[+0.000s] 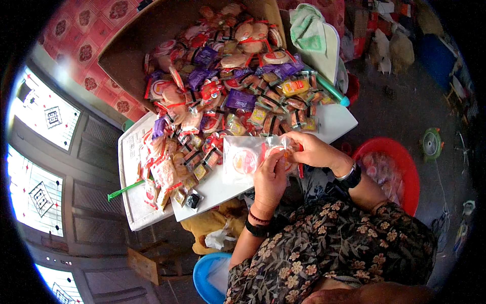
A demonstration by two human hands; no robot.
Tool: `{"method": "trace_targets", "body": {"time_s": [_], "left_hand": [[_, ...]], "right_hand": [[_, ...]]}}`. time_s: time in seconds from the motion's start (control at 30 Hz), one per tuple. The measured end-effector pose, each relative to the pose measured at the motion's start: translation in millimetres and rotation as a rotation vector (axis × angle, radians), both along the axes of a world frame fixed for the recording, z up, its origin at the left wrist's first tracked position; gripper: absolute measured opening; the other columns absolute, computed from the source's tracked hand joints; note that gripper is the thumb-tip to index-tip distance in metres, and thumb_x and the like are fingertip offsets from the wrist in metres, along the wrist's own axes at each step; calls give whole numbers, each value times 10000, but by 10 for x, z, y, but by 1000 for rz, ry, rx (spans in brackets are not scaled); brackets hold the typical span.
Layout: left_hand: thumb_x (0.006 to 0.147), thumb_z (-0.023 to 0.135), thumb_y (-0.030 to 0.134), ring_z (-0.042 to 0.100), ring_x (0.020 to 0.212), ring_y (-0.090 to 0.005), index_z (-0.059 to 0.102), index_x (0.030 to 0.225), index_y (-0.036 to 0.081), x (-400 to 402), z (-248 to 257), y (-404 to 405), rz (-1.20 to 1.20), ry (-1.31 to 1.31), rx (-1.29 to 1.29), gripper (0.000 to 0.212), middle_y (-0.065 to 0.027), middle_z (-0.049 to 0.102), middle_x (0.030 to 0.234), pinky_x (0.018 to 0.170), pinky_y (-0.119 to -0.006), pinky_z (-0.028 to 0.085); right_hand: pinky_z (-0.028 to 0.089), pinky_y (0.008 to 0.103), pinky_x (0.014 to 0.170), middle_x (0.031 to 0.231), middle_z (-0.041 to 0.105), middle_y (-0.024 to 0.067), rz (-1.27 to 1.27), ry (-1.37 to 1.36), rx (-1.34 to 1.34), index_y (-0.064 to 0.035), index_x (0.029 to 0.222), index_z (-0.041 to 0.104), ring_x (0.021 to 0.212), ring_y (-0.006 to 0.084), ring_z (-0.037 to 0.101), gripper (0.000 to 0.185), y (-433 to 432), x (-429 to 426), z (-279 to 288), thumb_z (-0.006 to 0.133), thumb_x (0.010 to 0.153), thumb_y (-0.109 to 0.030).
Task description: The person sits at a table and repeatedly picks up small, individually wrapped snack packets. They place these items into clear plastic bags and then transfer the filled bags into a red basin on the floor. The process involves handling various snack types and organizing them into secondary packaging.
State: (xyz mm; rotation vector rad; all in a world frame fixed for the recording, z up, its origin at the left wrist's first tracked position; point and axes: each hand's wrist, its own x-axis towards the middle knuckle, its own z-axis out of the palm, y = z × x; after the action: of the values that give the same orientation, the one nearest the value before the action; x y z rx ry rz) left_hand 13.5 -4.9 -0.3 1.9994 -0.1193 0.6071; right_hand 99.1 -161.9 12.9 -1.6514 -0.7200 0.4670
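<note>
A clear plastic bag (241,161) with a round red-and-white print lies across my fingers in front of me. My left hand (270,178) grips its lower edge, fingers bent over the plastic. At the bag's right end my right hand (309,148) pinches it together with a red-edged packet, partly hidden by the fingers. Just beyond is a big heap of small wrapped snacks: purple packets (241,100), a yellow packet (295,87), round pale wafers in red-edged wrap (251,34) and small clear packets with black bands (212,157).
The heap spills from a cardboard box (125,57) onto a white board (220,193). A green-capped tube (334,90) and a green-and-white cloth (309,32) are at its right. A red basin (412,174) holding packets stands right; a blue basin (203,281) stands below.
</note>
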Motion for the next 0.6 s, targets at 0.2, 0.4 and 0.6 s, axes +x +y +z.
{"method": "trace_targets", "body": {"time_s": [0.2, 0.4, 0.6], "left_hand": [[891, 623, 51, 637, 694, -155, 652, 1064, 11, -58, 75, 33, -105, 165, -125, 180, -96, 671, 774, 630, -279, 496], [879, 641, 53, 493, 599, -60, 627, 1151, 16, -93, 191, 51, -201, 211, -124, 275, 1, 558, 648, 564, -227, 430], [874, 633, 35, 469, 623, -47, 618, 1175, 22, -104, 177, 62, -230, 249, -149, 302, 26, 526, 680, 566, -208, 404]], "right_hand": [[459, 258, 649, 792, 597, -8, -85, -93, -182, 2, 896, 584, 762, 63, 526, 125, 23, 51, 12, 666, 809, -34], [465, 300, 612, 734, 633, 85, -143, -219, -233, 12, 827, 597, 708, 98, 559, 153, 35, 65, -5, 703, 773, -84], [472, 336, 609, 720, 644, 143, -175, -244, -254, 22, 811, 591, 670, 163, 600, 205, 89, 32, 33, 722, 769, -129]]}}
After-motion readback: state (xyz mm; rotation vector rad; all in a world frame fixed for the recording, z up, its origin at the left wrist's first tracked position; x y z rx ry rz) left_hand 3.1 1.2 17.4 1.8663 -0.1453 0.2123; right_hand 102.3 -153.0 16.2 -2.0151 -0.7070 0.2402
